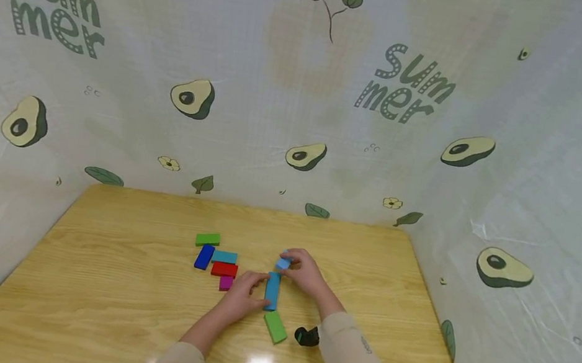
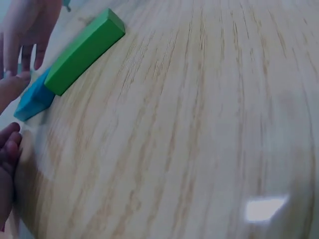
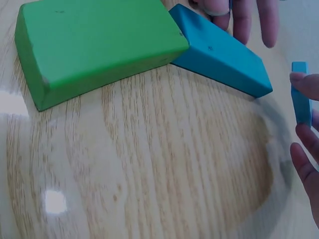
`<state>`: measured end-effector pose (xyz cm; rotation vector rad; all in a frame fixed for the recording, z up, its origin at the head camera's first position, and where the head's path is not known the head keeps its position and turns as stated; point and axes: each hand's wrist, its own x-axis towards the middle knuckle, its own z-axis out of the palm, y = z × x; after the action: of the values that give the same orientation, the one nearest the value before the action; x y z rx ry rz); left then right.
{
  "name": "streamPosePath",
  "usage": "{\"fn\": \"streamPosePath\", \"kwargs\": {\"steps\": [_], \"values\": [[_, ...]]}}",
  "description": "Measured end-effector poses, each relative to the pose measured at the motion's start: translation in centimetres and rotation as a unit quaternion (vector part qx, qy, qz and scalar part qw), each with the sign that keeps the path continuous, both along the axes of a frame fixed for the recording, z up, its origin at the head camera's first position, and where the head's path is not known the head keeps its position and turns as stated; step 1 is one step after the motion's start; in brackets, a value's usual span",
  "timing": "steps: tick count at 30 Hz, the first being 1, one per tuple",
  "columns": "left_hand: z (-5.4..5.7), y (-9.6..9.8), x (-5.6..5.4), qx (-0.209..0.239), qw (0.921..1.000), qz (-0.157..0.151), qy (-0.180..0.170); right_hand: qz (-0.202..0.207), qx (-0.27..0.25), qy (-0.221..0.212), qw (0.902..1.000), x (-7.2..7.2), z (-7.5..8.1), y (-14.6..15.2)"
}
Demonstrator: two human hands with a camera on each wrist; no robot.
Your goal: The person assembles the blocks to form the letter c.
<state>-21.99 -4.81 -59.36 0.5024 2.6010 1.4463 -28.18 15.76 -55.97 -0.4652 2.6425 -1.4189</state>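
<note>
My right hand point(image 1: 305, 273) pinches a small light blue block point(image 1: 283, 264) between thumb and fingers; the right wrist view shows this light blue block point(image 3: 300, 107) at its right edge. Just nearer lies a longer blue block point(image 1: 272, 291) on the table. My left hand point(image 1: 244, 295) holds that one from the left, a finger by its far end and the thumb by its near end. A green block point(image 1: 275, 327) meets the near end of the longer blue block at a slant. The right wrist view shows this green block point(image 3: 99, 42) and the longer blue block point(image 3: 219, 52) close up.
Left of my hands lies a group of blocks: green point(image 1: 207, 239), dark blue point(image 1: 204, 256), teal point(image 1: 224, 257), red point(image 1: 224, 269) and magenta point(image 1: 226, 283). The wooden table point(image 1: 101, 279) ends at a printed cloth point(image 1: 249, 156) behind and at both sides.
</note>
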Motion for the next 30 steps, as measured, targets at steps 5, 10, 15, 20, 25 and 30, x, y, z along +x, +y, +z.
{"fn": "streamPosePath", "kwargs": {"steps": [5, 10, 15, 20, 25, 30], "values": [[-0.2, -0.3, 0.2, 0.003, 0.9999, -0.007, -0.008, -0.028, -0.041, -0.010, 0.9987, 0.3, -0.9, 0.0], [-0.2, -0.4, 0.1, -0.001, 0.9998, -0.018, 0.002, -0.058, -0.069, -0.030, 0.9954, 0.3, -1.5, 0.0], [-0.3, -0.5, -0.2, -0.013, 0.9997, -0.018, 0.007, -0.096, -0.105, -0.039, 0.9891, 0.1, -2.3, -0.1], [-0.4, -0.3, -0.2, -0.023, 0.9995, -0.019, 0.013, -0.142, -0.120, -0.039, 0.9819, 0.0, -3.0, 0.2], [-0.2, -0.3, -0.2, -0.024, 0.9994, -0.020, 0.014, -0.147, -0.107, -0.030, 0.9829, 0.0, -3.1, 0.1], [0.0, -0.3, -0.1, -0.030, 0.9993, -0.019, 0.008, -0.135, -0.080, -0.025, 0.9873, 0.0, -3.3, 0.1]]}}
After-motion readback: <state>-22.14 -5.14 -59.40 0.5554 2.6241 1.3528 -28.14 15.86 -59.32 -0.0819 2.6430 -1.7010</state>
